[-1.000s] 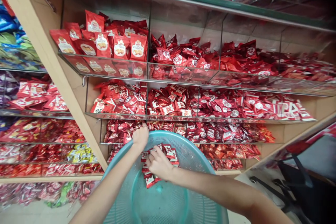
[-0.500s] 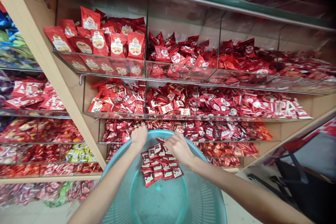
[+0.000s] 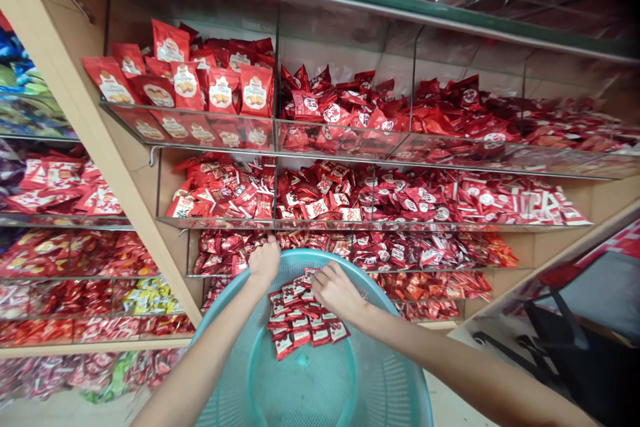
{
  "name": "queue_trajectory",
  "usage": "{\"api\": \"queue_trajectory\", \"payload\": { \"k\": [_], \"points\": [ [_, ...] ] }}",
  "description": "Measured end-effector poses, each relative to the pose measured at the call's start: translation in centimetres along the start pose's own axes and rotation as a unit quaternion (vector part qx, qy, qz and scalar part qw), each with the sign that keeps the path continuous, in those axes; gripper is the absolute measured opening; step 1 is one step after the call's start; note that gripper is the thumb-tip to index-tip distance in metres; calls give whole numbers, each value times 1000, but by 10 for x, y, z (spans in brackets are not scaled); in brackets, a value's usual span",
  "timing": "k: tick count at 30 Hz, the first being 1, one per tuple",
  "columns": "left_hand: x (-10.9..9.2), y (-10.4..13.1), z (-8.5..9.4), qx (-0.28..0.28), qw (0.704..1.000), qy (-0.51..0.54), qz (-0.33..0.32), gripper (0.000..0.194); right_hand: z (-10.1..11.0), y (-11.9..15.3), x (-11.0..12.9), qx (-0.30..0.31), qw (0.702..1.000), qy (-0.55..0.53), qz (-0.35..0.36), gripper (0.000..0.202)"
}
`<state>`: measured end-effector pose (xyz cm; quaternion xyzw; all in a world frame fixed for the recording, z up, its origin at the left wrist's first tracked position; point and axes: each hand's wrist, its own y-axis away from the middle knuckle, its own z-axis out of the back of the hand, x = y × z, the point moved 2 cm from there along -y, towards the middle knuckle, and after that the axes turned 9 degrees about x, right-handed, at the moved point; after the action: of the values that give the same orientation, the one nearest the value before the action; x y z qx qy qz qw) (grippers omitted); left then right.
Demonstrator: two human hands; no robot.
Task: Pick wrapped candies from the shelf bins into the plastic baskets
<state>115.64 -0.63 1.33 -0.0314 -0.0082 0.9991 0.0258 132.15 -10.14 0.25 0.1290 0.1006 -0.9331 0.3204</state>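
A round turquoise plastic basket [image 3: 300, 390] with perforated sides stands below me, in front of the shelves. My left hand [image 3: 265, 260] is closed at its far left rim, with the thumb uppermost; its fingertips are hidden. Inside the basket lies a heap of small red-and-white snack packets [image 3: 300, 320], spread in rough rows toward the far side. Over the right upper part of this heap is my right hand [image 3: 337, 290], fingers curled down and closed at a small red packet. The hand covers part of that packet.
Tiered shelves with clear dividers hold red snack bags [image 3: 220, 90], round-logo packets [image 3: 345, 103] and other wrapped sweets [image 3: 320, 200]. A wooden upright [image 3: 100, 140] parts them from shelves on the left. Bagged goods [image 3: 100, 373] lie low left. A black chair-like object [image 3: 575, 347] stands right.
My right hand has lowered slightly over the packets, its fingers curling further in. My left hand stays at the basket rim. The view has shifted a little.
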Motion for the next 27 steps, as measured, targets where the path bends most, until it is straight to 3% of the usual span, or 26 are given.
{"api": "queue_trajectory", "payload": {
  "k": [4,12,18,22,27],
  "points": [
    [0,-1,-1,-7,1000,-1,-5,37,3,-3,4,-13,998,-48,-44,45],
    [0,0,0,-9,1000,0,1,35,-9,-2,-5,41,991,-122,-23,31],
    [2,-1,-3,-23,1000,-8,1,34,-15,1,-6,18,986,-158,-58,36],
    [3,-3,-4,-24,1000,-8,-1,34,9,-4,-9,-49,983,-163,-63,40],
    [4,-3,-5,-28,1000,-12,-6,34,65,-20,-43,-219,957,-180,-64,30]
  ]
}}
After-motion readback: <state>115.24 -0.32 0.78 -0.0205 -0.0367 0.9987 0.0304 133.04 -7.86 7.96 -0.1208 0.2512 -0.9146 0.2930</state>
